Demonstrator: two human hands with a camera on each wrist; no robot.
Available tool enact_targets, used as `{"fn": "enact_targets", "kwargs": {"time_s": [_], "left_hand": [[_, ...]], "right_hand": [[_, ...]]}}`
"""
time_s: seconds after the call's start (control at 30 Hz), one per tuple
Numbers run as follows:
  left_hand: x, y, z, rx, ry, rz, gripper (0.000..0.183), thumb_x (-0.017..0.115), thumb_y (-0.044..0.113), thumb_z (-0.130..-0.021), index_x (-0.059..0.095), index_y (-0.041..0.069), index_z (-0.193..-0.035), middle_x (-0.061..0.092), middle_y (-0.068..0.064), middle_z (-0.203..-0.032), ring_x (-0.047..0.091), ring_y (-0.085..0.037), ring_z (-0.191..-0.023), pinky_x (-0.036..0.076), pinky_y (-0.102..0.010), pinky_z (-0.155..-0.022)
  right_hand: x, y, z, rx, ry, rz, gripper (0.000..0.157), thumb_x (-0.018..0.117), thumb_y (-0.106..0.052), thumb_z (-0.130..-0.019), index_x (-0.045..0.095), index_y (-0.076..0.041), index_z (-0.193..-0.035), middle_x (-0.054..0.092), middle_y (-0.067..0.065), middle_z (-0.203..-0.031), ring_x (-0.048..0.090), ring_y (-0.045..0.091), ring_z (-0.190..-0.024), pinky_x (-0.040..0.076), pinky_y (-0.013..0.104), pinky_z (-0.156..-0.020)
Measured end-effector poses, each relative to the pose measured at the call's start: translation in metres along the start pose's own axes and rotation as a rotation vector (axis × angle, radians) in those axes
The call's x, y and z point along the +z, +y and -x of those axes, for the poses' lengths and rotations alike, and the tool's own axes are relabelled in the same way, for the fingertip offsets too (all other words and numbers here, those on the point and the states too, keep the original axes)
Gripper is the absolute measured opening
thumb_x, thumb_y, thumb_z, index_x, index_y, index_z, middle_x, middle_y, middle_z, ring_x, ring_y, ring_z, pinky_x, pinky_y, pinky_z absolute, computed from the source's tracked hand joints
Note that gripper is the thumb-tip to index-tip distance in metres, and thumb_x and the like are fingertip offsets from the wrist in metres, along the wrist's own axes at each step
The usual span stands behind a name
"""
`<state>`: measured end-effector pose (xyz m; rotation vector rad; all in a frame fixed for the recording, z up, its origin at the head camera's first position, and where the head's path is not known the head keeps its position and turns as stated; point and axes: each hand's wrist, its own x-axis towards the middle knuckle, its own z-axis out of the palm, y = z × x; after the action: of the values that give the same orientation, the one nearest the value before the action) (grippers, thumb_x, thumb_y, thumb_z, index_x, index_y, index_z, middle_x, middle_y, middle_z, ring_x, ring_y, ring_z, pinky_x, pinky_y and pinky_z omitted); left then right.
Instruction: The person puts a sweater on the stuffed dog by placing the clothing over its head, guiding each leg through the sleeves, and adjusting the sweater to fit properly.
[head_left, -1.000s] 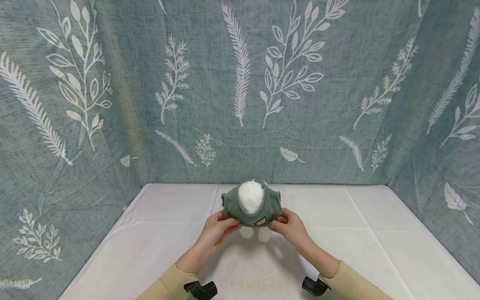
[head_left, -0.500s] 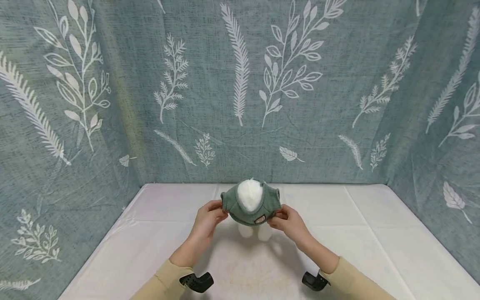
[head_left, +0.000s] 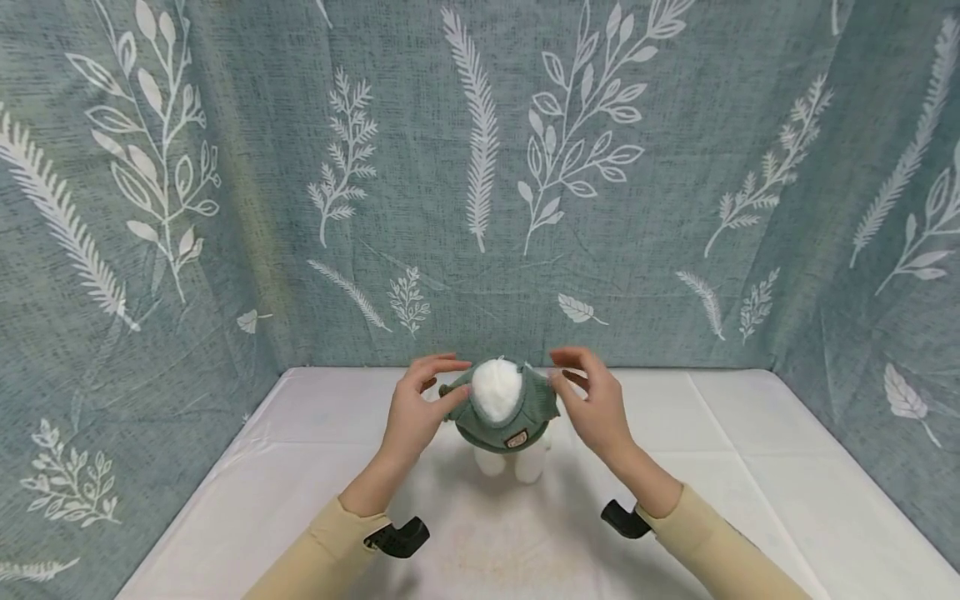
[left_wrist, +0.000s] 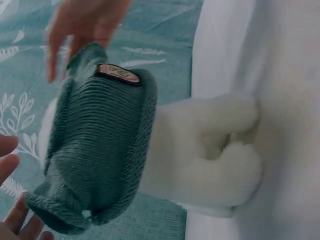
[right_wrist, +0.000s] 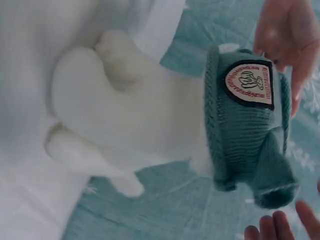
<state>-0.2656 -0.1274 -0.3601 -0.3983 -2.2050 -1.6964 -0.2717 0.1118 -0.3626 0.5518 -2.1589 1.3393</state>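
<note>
A white plush toy (head_left: 528,462) stands upright on the table, a green knitted sweater (left_wrist: 105,135) bunched round its upper part. Its white top shows through the neck opening in the head view, and the plush legs (right_wrist: 80,90) come out below the hem. My left hand (head_left: 414,408) is at the left sleeve, thumb and fingers spread apart, fingertips right at the sleeve and collar. On the other side my right hand (head_left: 596,408) is beside the right sleeve (right_wrist: 275,187), its fingers parted and loosely bent. The sweater front carries a small patch (right_wrist: 250,83).
A white cloth covers the table (head_left: 690,500). Behind it and along both sides hangs a blue-green curtain (head_left: 420,208) with white leaf prints. Each wrist carries a black camera mount (head_left: 401,537).
Both hands have let go of the sweater's lower edge and risen to its sleeves and collar, with fingers spread. The toy and sweater have barely moved.
</note>
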Motion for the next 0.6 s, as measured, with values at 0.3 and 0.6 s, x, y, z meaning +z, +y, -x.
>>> {"fn": "enact_targets", "kwargs": {"time_s": [0.3, 0.6], "left_hand": [[0.009, -0.010, 0.004, -0.075, -0.072, -0.022, 0.036, 0.075, 0.018, -0.081, 0.067, 0.019, -0.116, 0.054, -0.003, -0.129, 0.043, -0.024, -0.127, 0.032, -0.057, -0.104], [0.009, -0.015, 0.003, -0.103, -0.113, 0.040, 0.040, 0.074, 0.019, -0.083, 0.064, 0.018, -0.121, 0.056, -0.003, -0.131, 0.053, -0.025, -0.117, 0.048, -0.046, -0.093]], "right_hand": [[0.018, 0.000, 0.001, -0.206, -0.157, 0.136, 0.027, 0.070, -0.024, -0.087, 0.066, -0.017, -0.112, 0.057, 0.010, -0.123, 0.055, 0.028, -0.117, 0.048, 0.049, -0.092], [0.017, 0.001, 0.003, -0.124, -0.188, 0.150, 0.034, 0.070, -0.027, -0.087, 0.063, -0.017, -0.119, 0.058, 0.007, -0.116, 0.058, 0.026, -0.110, 0.050, 0.047, -0.089]]}}
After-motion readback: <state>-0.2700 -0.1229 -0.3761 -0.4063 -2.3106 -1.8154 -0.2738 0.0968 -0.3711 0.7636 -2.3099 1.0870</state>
